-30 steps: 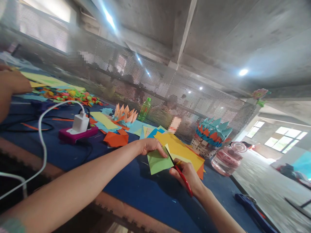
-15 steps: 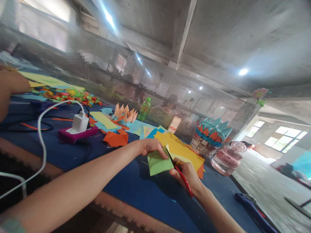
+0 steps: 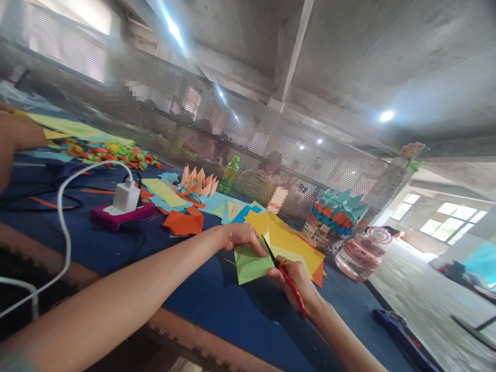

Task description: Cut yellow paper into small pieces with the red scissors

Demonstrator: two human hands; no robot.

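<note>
Light green paper (image 3: 251, 266) is pinched by my left hand (image 3: 243, 236), its thumb lying on top near the upper edge. My right hand (image 3: 296, 279) grips red-handled scissors (image 3: 291, 285). Their dark blades lie along the right side of the green paper, close to my left thumb; whether they are fully closed I cannot tell. Just behind both hands, yellow paper sheets (image 3: 284, 235) lie stacked on the dark blue tabletop (image 3: 217, 305), with an orange sheet showing beneath at the right.
A purple power strip (image 3: 101, 217) with a white plug and cable sits left. Beyond are orange paper (image 3: 184, 222), a folded-paper crown (image 3: 198, 183) and a green bottle (image 3: 231, 174). A decorated basket (image 3: 329, 235), pink bottle (image 3: 358, 256) and blue tool (image 3: 403, 333) stand right. Another person's hand (image 3: 23, 132) is far left.
The green paper has tilted slightly, and the scissors have shifted a little against its right side. Both hands keep their hold. The whole view has moved marginally.
</note>
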